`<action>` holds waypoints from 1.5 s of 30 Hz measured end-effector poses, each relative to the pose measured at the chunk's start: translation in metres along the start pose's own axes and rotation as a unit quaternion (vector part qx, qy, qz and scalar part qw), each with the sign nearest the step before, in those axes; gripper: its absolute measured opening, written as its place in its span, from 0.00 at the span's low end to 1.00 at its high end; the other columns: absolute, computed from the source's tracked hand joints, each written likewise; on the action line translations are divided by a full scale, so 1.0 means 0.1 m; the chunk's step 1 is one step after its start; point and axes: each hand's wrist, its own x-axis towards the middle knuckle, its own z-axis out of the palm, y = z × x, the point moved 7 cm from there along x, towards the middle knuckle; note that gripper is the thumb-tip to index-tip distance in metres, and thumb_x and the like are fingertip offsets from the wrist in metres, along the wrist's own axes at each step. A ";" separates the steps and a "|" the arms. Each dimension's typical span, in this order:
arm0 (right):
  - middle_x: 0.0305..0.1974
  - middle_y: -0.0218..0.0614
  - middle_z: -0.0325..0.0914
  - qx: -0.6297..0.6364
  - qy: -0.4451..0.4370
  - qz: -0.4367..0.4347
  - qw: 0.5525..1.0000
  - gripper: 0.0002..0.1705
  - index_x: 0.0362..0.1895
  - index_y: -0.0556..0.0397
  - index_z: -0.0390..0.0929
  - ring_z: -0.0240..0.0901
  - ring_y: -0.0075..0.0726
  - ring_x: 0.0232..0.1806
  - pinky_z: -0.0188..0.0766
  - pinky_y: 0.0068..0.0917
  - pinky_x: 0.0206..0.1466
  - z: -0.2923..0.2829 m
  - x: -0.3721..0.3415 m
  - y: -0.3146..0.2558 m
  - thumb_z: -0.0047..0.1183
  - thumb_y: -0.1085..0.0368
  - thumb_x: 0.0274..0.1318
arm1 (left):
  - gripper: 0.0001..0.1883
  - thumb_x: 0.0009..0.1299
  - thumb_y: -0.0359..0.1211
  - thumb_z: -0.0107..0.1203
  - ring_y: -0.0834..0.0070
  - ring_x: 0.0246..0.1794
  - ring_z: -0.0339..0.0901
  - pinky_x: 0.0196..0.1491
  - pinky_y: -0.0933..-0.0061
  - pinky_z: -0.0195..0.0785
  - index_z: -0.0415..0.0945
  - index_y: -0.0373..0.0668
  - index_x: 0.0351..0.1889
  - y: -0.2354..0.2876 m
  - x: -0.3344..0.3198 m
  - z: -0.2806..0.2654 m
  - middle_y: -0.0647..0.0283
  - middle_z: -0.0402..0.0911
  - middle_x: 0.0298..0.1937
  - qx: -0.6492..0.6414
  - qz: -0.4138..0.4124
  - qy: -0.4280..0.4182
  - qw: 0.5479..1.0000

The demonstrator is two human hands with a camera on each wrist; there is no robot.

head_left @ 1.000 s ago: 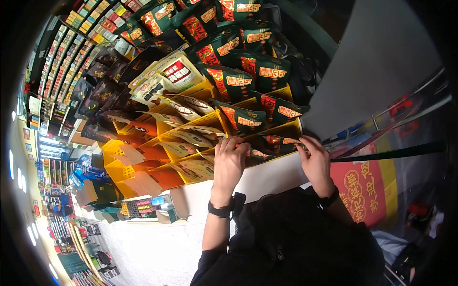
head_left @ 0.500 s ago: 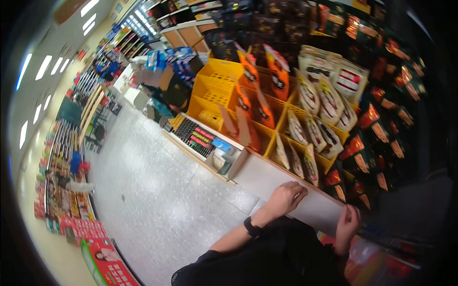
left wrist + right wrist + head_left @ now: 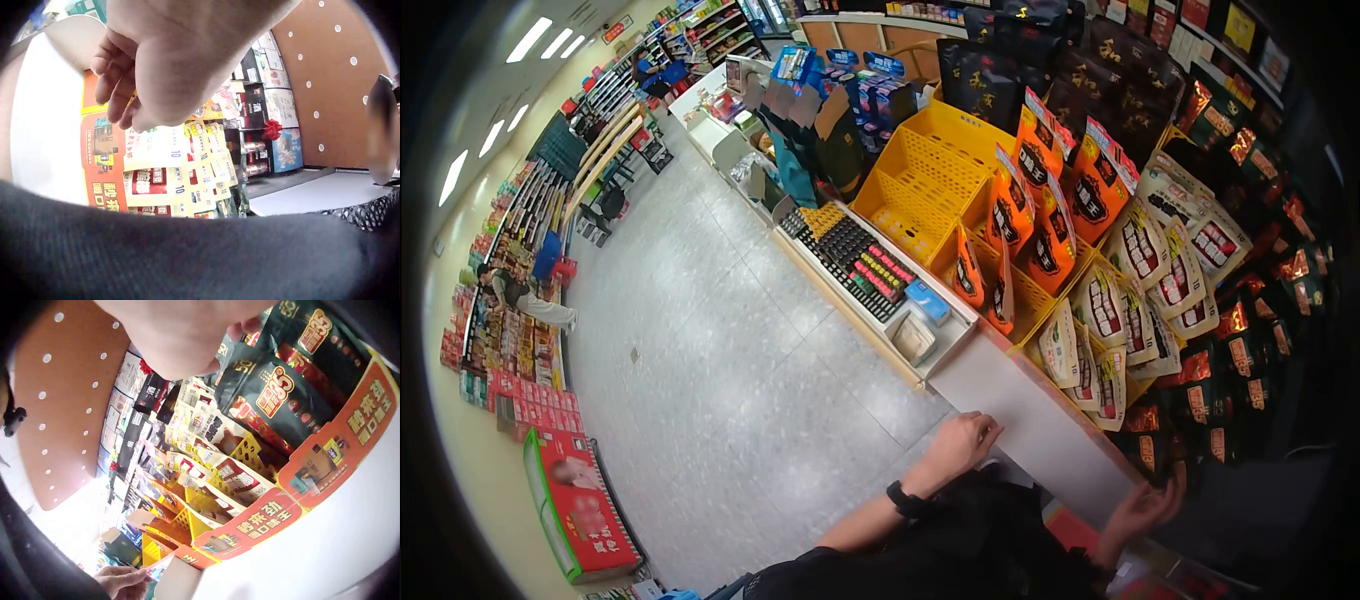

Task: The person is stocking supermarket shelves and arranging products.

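My left hand hangs beside the white front panel of the display, fingers loosely curled and holding nothing. In the left wrist view the same hand overlaps cream pouches. My right hand is at the near right corner of the display, fingers loosely bent. Close by are dark green pouches in the front row. The right wrist view shows this hand in front of the green pouches, with its fingertips partly hidden. Cream pouches and orange pouches stand in yellow baskets.
A tray of small black and coloured packs sits left of the baskets along the counter edge. Black pouches stand behind. A tiled floor runs along the left, with a red freezer and a person by the far shelves.
The head view has swung left, showing more aisle and counter. Both hands have come off the front-row pouches, the left lowering beside the panel, the right staying by the near corner.
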 end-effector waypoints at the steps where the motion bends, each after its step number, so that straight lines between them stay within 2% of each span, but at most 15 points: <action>1: 0.65 0.47 0.59 0.000 0.003 0.001 1.000 0.25 0.64 0.56 0.65 0.62 0.26 0.27 0.66 0.26 0.33 -0.02 -0.04 -0.01 0.53 0.70 0.64 | 0.12 0.69 0.39 0.56 0.56 0.33 0.79 0.38 0.60 0.73 0.82 0.40 0.33 0.02 -0.04 0.00 0.56 0.81 0.32 0.001 0.003 0.001 1.000; 3: 0.66 0.47 0.58 0.077 -0.037 0.087 0.993 0.23 0.62 0.57 0.67 0.61 0.28 0.27 0.65 0.25 0.33 0.05 -0.17 0.12 0.52 0.71 0.63 | 0.13 0.70 0.40 0.55 0.55 0.34 0.80 0.40 0.59 0.74 0.81 0.39 0.33 0.07 -0.12 0.03 0.55 0.82 0.33 0.001 -0.004 -0.011 1.000; 6: 0.65 0.48 0.58 0.106 -0.064 0.057 0.991 0.21 0.60 0.58 0.68 0.63 0.30 0.29 0.65 0.24 0.33 0.09 -0.29 0.06 0.51 0.72 0.62 | 0.14 0.70 0.41 0.54 0.54 0.36 0.80 0.42 0.58 0.74 0.81 0.39 0.36 0.08 -0.20 0.18 0.53 0.82 0.35 -0.005 -0.009 -0.035 0.999; 10: 0.62 0.48 0.61 0.206 -0.121 0.083 0.967 0.17 0.54 0.59 0.69 0.68 0.33 0.34 0.67 0.25 0.32 0.26 -0.57 0.08 0.51 0.74 0.60 | 0.15 0.70 0.43 0.55 0.53 0.37 0.80 0.42 0.57 0.73 0.80 0.39 0.41 0.02 -0.35 0.36 0.50 0.82 0.35 0.065 0.001 -0.059 0.996; 12: 0.57 0.46 0.66 0.237 -0.126 0.111 0.957 0.13 0.49 0.58 0.72 0.69 0.34 0.33 0.66 0.26 0.31 0.30 -0.63 0.02 0.52 0.74 0.59 | 0.18 0.70 0.44 0.55 0.51 0.38 0.79 0.43 0.55 0.73 0.77 0.39 0.46 0.01 -0.46 0.36 0.48 0.82 0.35 0.092 0.034 -0.060 0.993; 14: 0.51 0.44 0.70 0.268 -0.193 0.089 0.940 0.09 0.45 0.60 0.74 0.69 0.34 0.32 0.65 0.25 0.29 0.35 -0.61 -0.16 0.53 0.75 0.59 | 0.19 0.70 0.45 0.55 0.51 0.37 0.79 0.42 0.55 0.73 0.76 0.38 0.48 -0.07 -0.57 0.34 0.48 0.81 0.35 0.106 0.033 -0.068 0.992; 15: 0.39 0.39 0.74 0.298 -0.199 0.125 0.925 0.06 0.40 0.60 0.75 0.68 0.32 0.28 0.64 0.25 0.26 0.34 -0.56 -0.26 0.54 0.75 0.58 | 0.21 0.70 0.45 0.55 0.50 0.37 0.79 0.42 0.55 0.73 0.75 0.38 0.50 -0.09 -0.60 0.31 0.48 0.81 0.35 0.112 0.035 -0.065 0.991; 21: 0.28 0.35 0.74 0.319 -0.238 0.122 0.909 0.04 0.37 0.58 0.77 0.66 0.29 0.21 0.63 0.24 0.24 0.57 -0.59 -0.70 0.55 0.76 0.56 | 0.25 0.71 0.47 0.53 0.51 0.36 0.80 0.39 0.55 0.73 0.69 0.38 0.58 -0.32 -0.72 -0.09 0.51 0.81 0.32 0.089 -0.028 -0.055 0.994; 26: 0.29 0.36 0.75 0.348 -0.248 0.108 0.898 0.05 0.39 0.59 0.78 0.68 0.28 0.22 0.64 0.23 0.24 0.83 -0.58 -1.45 0.55 0.75 0.57 | 0.25 0.71 0.48 0.53 0.47 0.40 0.79 0.44 0.53 0.72 0.71 0.36 0.56 -0.82 -0.84 -0.56 0.45 0.81 0.37 0.066 -0.085 -0.068 0.992; 30: 0.30 0.35 0.78 0.398 -0.270 0.100 0.871 0.07 0.41 0.59 0.78 0.69 0.26 0.23 0.66 0.23 0.25 1.25 -0.71 -2.41 0.57 0.73 0.56 | 0.24 0.71 0.48 0.52 0.49 0.42 0.79 0.45 0.54 0.73 0.73 0.39 0.56 -1.64 -0.96 -1.15 0.49 0.82 0.41 0.052 -0.105 -0.005 0.993; 32: 0.31 0.35 0.79 0.397 -0.286 0.095 0.867 0.08 0.41 0.60 0.79 0.70 0.25 0.23 0.68 0.22 0.26 1.51 -0.87 -2.92 0.58 0.73 0.56 | 0.24 0.71 0.48 0.53 0.54 0.40 0.81 0.44 0.58 0.74 0.73 0.38 0.55 -2.07 -1.03 -1.55 0.50 0.83 0.36 0.056 -0.148 0.034 0.987; 34: 0.29 0.34 0.80 0.446 -0.311 0.091 0.834 0.07 0.39 0.60 0.79 0.74 0.23 0.24 0.70 0.21 0.27 1.70 -0.99 -3.51 0.58 0.72 0.56 | 0.24 0.70 0.47 0.54 0.54 0.39 0.82 0.43 0.58 0.74 0.74 0.38 0.54 -2.43 -1.10 -1.97 0.50 0.84 0.36 0.021 -0.173 0.067 0.982; 39: 0.28 0.34 0.81 0.445 -0.391 0.053 0.804 0.07 0.39 0.59 0.81 0.76 0.22 0.25 0.71 0.19 0.28 1.79 -1.03 -4.78 0.59 0.71 0.56 | 0.21 0.70 0.46 0.56 0.54 0.38 0.82 0.43 0.59 0.74 0.77 0.38 0.51 -3.00 -1.42 -2.85 0.49 0.84 0.35 -0.032 -0.274 0.160 0.948; 43: 0.28 0.36 0.82 0.432 -0.397 0.032 0.809 0.09 0.41 0.58 0.81 0.78 0.25 0.25 0.72 0.21 0.28 1.97 -1.00 -5.19 0.60 0.71 0.55 | 0.22 0.70 0.46 0.55 0.57 0.36 0.83 0.42 0.61 0.75 0.77 0.37 0.51 -3.44 -1.43 -3.08 0.49 0.84 0.33 -0.098 -0.294 0.185 0.933; 45: 0.27 0.39 0.82 0.429 -0.397 0.011 0.812 0.08 0.40 0.56 0.81 0.79 0.29 0.25 0.73 0.22 0.28 2.07 -0.98 -5.31 0.60 0.70 0.55 | 0.22 0.71 0.46 0.54 0.57 0.36 0.83 0.43 0.62 0.75 0.77 0.37 0.51 -3.55 -1.31 -3.12 0.49 0.84 0.34 -0.093 -0.310 0.159 0.933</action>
